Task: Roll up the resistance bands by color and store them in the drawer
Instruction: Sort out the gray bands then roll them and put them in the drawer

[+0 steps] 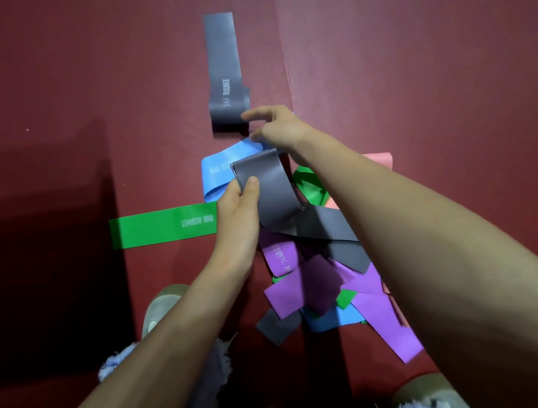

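At the left hand [240, 201], thumb and fingers pinch a folded grey band [272, 191]. Just beyond it the right hand [277, 126] hovers, fingers half-curled, and I can't tell if it's gripping! Ahead of that hand another grey band [222, 66] lies flat on the floor [76, 89]. Under the arms sits a heap of purple, blue and green bands [289, 290].

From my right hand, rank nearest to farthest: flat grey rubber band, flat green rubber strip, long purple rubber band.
1. Flat grey rubber band, at the right hand fingertips.
2. Flat green rubber strip, lower left.
3. Long purple rubber band, bottom right.
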